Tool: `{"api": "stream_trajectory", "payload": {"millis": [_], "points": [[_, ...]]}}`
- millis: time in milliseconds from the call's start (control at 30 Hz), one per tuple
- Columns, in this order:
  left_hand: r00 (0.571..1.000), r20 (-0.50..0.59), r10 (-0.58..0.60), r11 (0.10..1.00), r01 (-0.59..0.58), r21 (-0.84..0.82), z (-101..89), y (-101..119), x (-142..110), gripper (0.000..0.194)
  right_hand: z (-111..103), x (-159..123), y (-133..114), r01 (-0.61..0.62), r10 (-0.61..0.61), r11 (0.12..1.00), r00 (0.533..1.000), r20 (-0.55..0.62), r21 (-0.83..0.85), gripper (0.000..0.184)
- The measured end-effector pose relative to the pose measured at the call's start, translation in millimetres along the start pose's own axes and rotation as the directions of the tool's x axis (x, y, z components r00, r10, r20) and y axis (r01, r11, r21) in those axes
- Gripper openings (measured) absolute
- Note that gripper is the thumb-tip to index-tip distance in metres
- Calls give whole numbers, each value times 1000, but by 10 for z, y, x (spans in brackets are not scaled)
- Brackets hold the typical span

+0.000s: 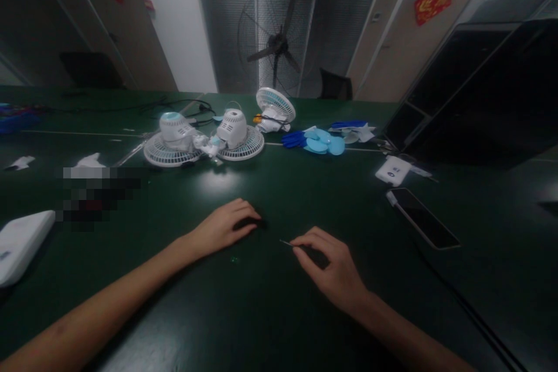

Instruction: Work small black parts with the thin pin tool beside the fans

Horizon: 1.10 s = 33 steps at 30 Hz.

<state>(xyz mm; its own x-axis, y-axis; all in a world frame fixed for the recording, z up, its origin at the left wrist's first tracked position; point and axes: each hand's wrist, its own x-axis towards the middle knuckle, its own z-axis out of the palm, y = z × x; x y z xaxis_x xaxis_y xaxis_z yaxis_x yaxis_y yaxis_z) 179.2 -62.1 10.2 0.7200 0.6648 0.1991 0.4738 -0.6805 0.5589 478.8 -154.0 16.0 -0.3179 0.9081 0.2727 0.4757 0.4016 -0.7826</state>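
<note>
My left hand (229, 224) rests on the dark green tabletop (209, 314), its thumb and fingers apart and nothing visible between them. Beneath its fingers lies a dark patch, and I cannot tell whether it is shadow or an object. To the right, my right hand (329, 264) pinches a thin metal rod (285, 243) between thumb and forefinger. The rod's tip points left towards my left hand, and its other end is hidden in the fingers. A few tiny green bits (234, 259) lie on the table just below my left hand.
Small white fans (172, 148) lie across the table's middle. Right of them are light-blue fan blades (325, 142) and dark-blue gloves (294, 139). A phone (425, 218) joins a white box (393, 171) at right. A white device (24, 244) sits at left, and a large black screen (479, 93) at right.
</note>
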Motion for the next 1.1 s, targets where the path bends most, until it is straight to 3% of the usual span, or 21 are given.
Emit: {"api": "stream_trajectory", "payload": {"millis": [67, 200, 267, 333, 400, 467, 533, 600, 700, 867, 1000, 1100], "points": [[985, -114, -133, 984, 144, 101, -179, -311, -65, 27, 3, -5, 12, -4, 4, 1000, 1000, 12, 17, 14], [880, -343, -329, 880, 418, 227, -491, -862, -250, 33, 4, -4, 22, -4, 4, 1000, 1000, 21, 26, 15], [848, -397, -351, 842, 472, 262, -595, -937, -315, 39, 4, -1, 24, -3, 3, 1000, 1000, 19, 23, 14], [845, -428, -321, 836, 465, 290, -674, -825, -333, 44, 3, -1, 26, -5, 5, 1000, 1000, 15, 23, 14], [889, -344, -302, 874, 403, 272, -730, -561, -314, 44, 1, -2, 27, -6, 5, 1000, 1000, 14, 24, 14], [946, -69, -315, 932, 323, 166, -750, -226, -286, 39, -3, -3, 27, -8, 7, 1000, 1000, 24, 22, 14], [925, 231, -302, 953, 300, 46, -717, 82, -271, 36, -6, -3, 24, -14, 14, 1000, 999, 34, 20, 14], [880, 380, -285, 951, 309, -4, -635, 291, -273, 35, -6, 0, 19, -24, 24, 1000, 999, 41, 13, 14], [867, 407, -286, 949, 315, -4, -486, 385, -275, 27, 0, 6, 18, -26, 26, 1000, 999, 42, -2, 14], [881, 414, -230, 959, 277, -56, -391, 291, -259, 11, 2, 10, 22, -16, 17, 1000, 999, 43, -20, 14], [926, 355, -131, 973, 188, -131, -416, 297, -241, 20, -15, 9, -1, -18, 19, 1000, 999, 49, -8, 15], [930, 367, 3, 979, 71, -190, -417, 332, -205, 25, -21, 7, -13, -26, 27, 1000, 998, 52, -5, 14]]}}
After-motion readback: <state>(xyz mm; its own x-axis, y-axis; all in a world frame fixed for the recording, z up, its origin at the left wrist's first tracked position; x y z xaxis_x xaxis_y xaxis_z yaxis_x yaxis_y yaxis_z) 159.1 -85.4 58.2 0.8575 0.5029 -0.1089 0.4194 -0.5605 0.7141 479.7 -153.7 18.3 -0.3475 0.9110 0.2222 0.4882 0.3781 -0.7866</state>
